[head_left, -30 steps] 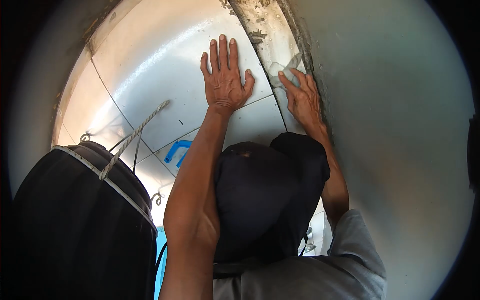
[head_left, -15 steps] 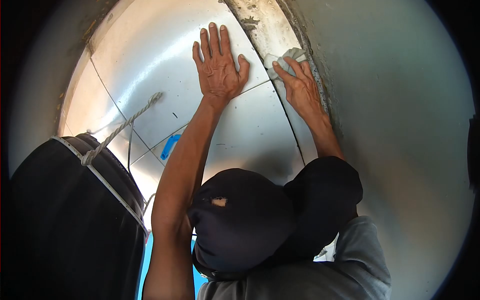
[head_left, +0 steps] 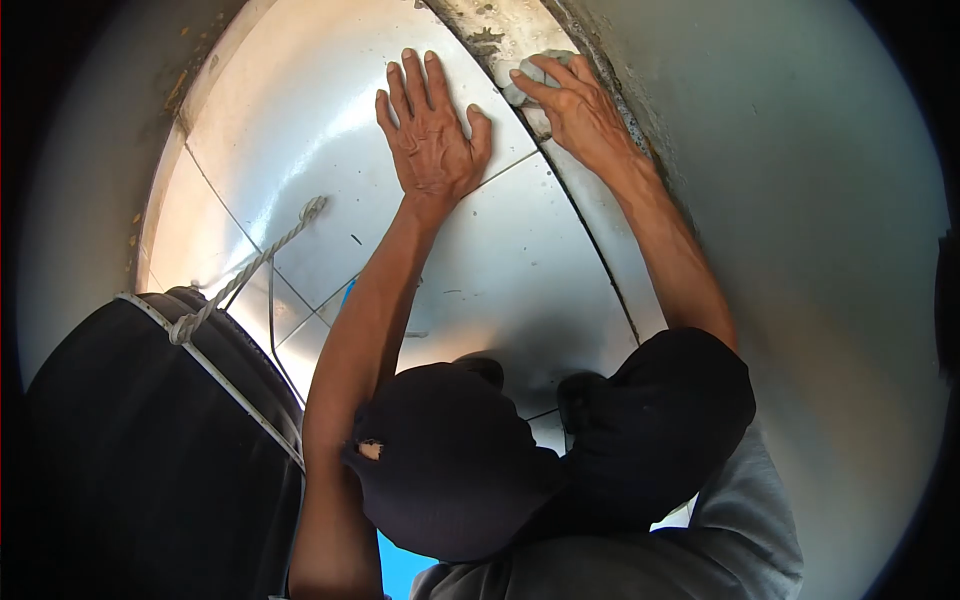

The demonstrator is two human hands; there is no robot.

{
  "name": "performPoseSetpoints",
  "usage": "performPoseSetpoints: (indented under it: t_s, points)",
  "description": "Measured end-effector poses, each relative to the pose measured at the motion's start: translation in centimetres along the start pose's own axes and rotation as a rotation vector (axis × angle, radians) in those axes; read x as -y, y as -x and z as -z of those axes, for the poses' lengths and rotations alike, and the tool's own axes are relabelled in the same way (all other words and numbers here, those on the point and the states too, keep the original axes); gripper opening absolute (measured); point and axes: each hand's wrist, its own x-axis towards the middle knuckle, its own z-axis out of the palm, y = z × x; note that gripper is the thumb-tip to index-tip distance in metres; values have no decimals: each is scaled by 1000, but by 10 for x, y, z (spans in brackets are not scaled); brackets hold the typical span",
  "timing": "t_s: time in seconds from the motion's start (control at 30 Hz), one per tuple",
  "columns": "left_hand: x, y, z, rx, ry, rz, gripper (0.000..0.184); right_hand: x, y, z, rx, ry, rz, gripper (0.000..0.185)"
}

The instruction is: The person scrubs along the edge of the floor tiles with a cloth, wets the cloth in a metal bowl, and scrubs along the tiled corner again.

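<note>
My left hand point(head_left: 435, 150) lies flat with its fingers spread on the pale tiled floor point(head_left: 520, 250). It holds nothing. Farther right, my right hand point(head_left: 588, 112) has its fingers closed over a crumpled greyish-white cloth point(head_left: 524, 78). The hand presses this cloth onto a narrow strip of tile point(head_left: 540, 25) beside the wall. Dark stains mark that strip, and a dark joint separates it from the larger tiles. Part of the cloth is hidden under my fingers.
A grey wall point(head_left: 800, 250) rises close on the right. At the left stands a large black container point(head_left: 130, 450) with a pale rim and a twisted rope handle point(head_left: 260, 262). Behind my left forearm shows a bit of a blue object point(head_left: 348, 290). My bent knees point(head_left: 450, 460) fill the near side.
My right hand has slid the cloth up and slightly left along the strip. My left hand stays flat on the tile. The blue object is now mostly covered by my forearm.
</note>
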Motion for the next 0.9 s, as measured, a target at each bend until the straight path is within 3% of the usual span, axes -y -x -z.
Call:
performPoseSetpoints:
  t_s: [0.13, 0.23, 0.47, 0.53, 0.6, 0.73, 0.9]
  points:
    - [1, 1, 1, -3, 10, -21, 75, 9, 12, 10, 61, 40, -55, 62]
    - [0, 2, 0, -17, 11, -11, 74, 16, 67, 26, 240, 2, -200, 54]
    - [2, 3, -3, -74, 13, -45, 73, -1, 0, 0, -8, 128, -4, 55]
    - [1, 6, -4, -87, 28, -60, 72, 6, 17, 6, -26, 131, -16, 53]
    - [3, 5, -6, -100, 26, -50, 72, 19, 55, 22, 109, 30, -158, 53]
    - [-3, 8, -7, -109, -19, -17, 71, 16, 98, 17, 120, 56, -174, 54]
    - [0, 5, -3, -122, 2, -29, 70, 5, 17, 0, -14, 112, -102, 55]
